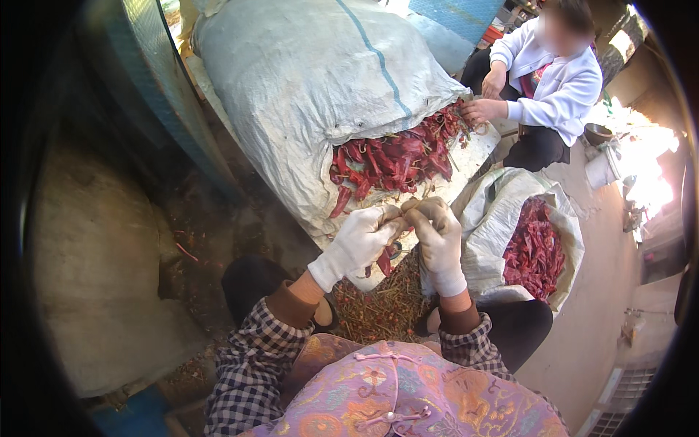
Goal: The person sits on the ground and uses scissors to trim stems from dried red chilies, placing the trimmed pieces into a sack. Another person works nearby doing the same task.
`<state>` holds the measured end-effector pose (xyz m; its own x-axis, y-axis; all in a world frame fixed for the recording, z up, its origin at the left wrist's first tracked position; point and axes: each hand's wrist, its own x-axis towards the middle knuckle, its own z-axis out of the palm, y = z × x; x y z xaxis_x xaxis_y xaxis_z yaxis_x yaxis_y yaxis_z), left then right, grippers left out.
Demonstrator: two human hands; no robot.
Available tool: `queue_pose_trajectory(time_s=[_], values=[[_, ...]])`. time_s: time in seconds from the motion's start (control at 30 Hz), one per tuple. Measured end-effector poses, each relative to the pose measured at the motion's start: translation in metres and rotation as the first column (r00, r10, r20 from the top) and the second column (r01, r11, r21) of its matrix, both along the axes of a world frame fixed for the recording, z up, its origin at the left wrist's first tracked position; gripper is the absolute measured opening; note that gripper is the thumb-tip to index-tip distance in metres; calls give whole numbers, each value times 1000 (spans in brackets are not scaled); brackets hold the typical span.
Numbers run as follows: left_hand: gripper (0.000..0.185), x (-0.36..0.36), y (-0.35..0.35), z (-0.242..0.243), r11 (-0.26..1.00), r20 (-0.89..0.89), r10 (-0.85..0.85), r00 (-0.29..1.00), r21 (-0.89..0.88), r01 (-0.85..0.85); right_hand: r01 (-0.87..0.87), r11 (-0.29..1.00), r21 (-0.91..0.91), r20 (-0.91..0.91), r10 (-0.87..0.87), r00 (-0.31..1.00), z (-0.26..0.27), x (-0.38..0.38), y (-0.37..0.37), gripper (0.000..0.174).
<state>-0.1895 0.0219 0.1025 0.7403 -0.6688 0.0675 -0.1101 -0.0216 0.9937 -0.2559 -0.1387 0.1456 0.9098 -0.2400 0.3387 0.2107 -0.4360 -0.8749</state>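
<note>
My left hand [360, 240] and my right hand [437, 235] wear white gloves with brown-stained fingers. Their curled fingertips meet above the near end of a pale board [475, 158]. Whatever lies between the fingertips is hidden. Dark red dried peppers [384, 263] show just below my left hand; whether it holds them or they rest on the board is unclear. Beyond my hands, a heap of dried red peppers with stems [393, 158] spills from the mouth of a large white woven sack [306, 71], lying on its side on the board.
At right stands an open woven sack [480, 240] holding red pepper pieces [535, 251]. Stem litter [377, 311] covers the floor between my feet. Across the board, a seated person [551, 87] handles peppers at the heap. A white bucket [603, 166] stands behind; a blue panel [175, 93] rises at left.
</note>
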Motion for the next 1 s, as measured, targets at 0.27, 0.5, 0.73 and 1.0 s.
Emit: queue_pose_trajectory(time_s=[0.27,0.5,0.73,1.0], values=[[29,32,-4,-4,494,262,5,965,838,-230,-307,905,-295,-134,279,951,9,-1,6,16],[26,64,39,-19,196,275,53,960,940,-280,-282,807,-519,-511,-29,859,-78,42,27,39],[27,65,36,-12,250,299,53,953,920,-303,-186,772,-608,-558,-248,792,-126,112,76,60],[50,62,41,-11,407,313,147,938,845,-346,48,999,-11,-459,-48,887,-149,68,30,62]])
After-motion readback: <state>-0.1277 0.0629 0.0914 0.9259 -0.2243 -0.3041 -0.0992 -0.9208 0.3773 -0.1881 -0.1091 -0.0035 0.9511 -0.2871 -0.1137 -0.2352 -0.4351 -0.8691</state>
